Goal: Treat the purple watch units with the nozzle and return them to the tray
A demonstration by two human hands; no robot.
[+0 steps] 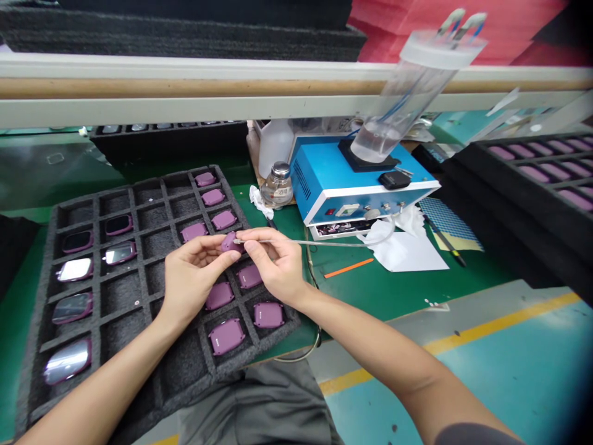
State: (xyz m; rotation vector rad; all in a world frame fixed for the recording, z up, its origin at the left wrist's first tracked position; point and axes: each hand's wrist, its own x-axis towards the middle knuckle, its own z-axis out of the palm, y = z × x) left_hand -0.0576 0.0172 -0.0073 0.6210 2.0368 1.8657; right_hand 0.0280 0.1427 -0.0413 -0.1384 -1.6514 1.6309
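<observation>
Over the foam tray (152, 262), my left hand (192, 272) pinches a small purple watch case (228, 243) between thumb and fingers. My right hand (275, 259) is closed on the tip end of a thin clear tube (331, 243), bringing that end against or very near the case; exact contact is too small to tell. Several purple watch cases, such as one lying back-up (227, 337), fill cells on the tray's right side. Down the left columns sit watch cases with dark or shiny screens (69, 360).
A blue machine (315, 167) carries a clear cylinder of liquid (377, 139). Beside it stands a glass bottle (277, 185). An orange strip (348, 268), white paper (412, 250) and a pen (445, 241) lie right. More purple pieces fill stacked trays (500, 204). A shelf edge (185, 86) crosses above.
</observation>
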